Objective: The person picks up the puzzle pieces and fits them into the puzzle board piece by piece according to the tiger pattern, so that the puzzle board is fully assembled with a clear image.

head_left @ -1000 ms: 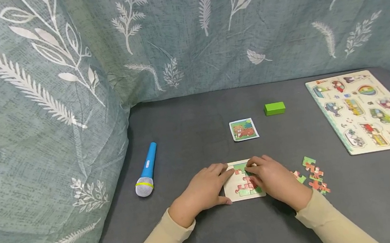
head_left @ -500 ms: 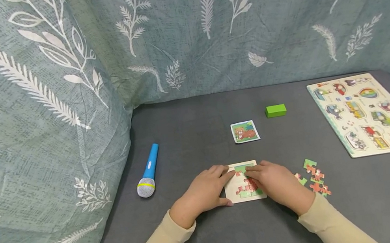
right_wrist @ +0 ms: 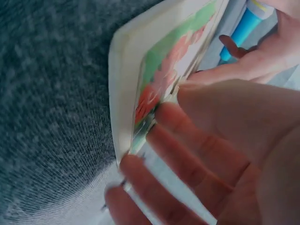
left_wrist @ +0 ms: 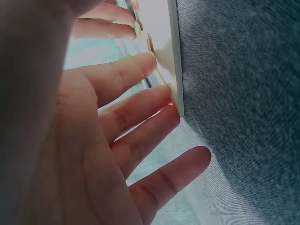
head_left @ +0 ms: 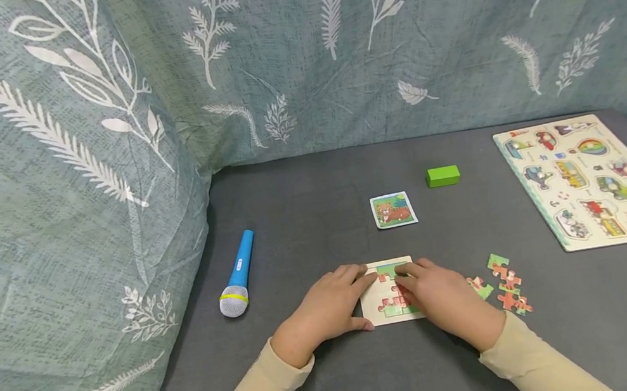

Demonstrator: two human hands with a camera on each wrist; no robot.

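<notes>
In the head view, a small wooden jigsaw board (head_left: 376,314) lies on the dark table, partly filled with red and green pieces. My left hand (head_left: 327,305) rests on its left side, fingers at the upper left edge and thumb at the lower left corner. The left wrist view shows these fingers (left_wrist: 136,98) fairly straight along the edge. Over the right side of the board, my right hand (head_left: 444,296) pinches a puzzle piece (right_wrist: 174,93) between thumb and forefinger, mostly hidden by the fingers. Several loose puzzle pieces (head_left: 508,280) lie right of this hand.
A picture card (head_left: 393,211) with an animal lies beyond the board, and a green block (head_left: 443,176) farther back. At the left is a blue toy microphone (head_left: 238,276). A large peg puzzle board (head_left: 587,182) lies at the right. Patterned curtains (head_left: 299,63) hang behind the table.
The right fingertips flattened onto the pieces half a second ago and are now slightly raised and parted. The left hand has stayed on the board. The view shifted slightly.
</notes>
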